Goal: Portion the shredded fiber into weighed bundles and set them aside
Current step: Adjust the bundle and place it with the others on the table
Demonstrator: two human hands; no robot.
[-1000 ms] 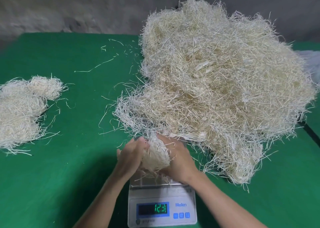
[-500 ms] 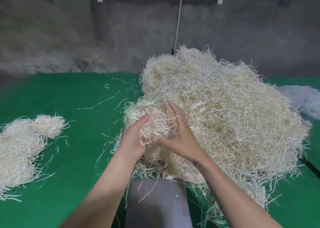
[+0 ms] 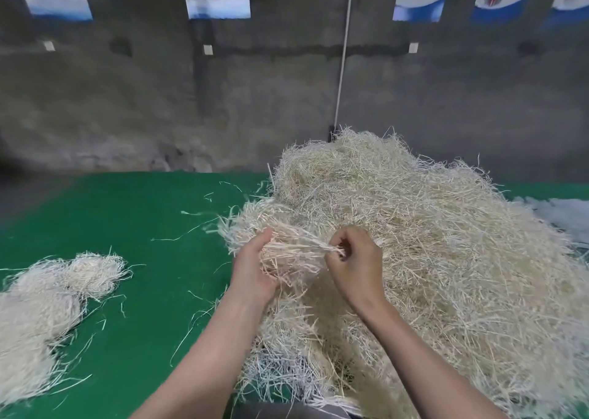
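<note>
A big heap of pale shredded fiber (image 3: 430, 259) covers the right half of the green table (image 3: 143, 227). My left hand (image 3: 255, 273) cups a clump of fiber (image 3: 287, 253) at the heap's near left edge, fingers curled round it. My right hand (image 3: 355, 261) pinches strands drawn out of that clump, just right of the left hand. Finished bundles (image 3: 47, 304) lie in a pile at the table's left edge. Only a grey sliver of the scale (image 3: 271, 411) shows at the bottom, mostly hidden under fiber and my arms.
Loose single strands (image 3: 197, 221) are scattered on the green surface between the heap and the bundles. A grey concrete wall (image 3: 159, 100) with posters and a white cable stands behind the table. Something white (image 3: 564, 214) lies at the far right.
My view has tilted up from the scale to the wall. Both hands left the scale pan and moved up into the heap, where they now pull a clump apart.
</note>
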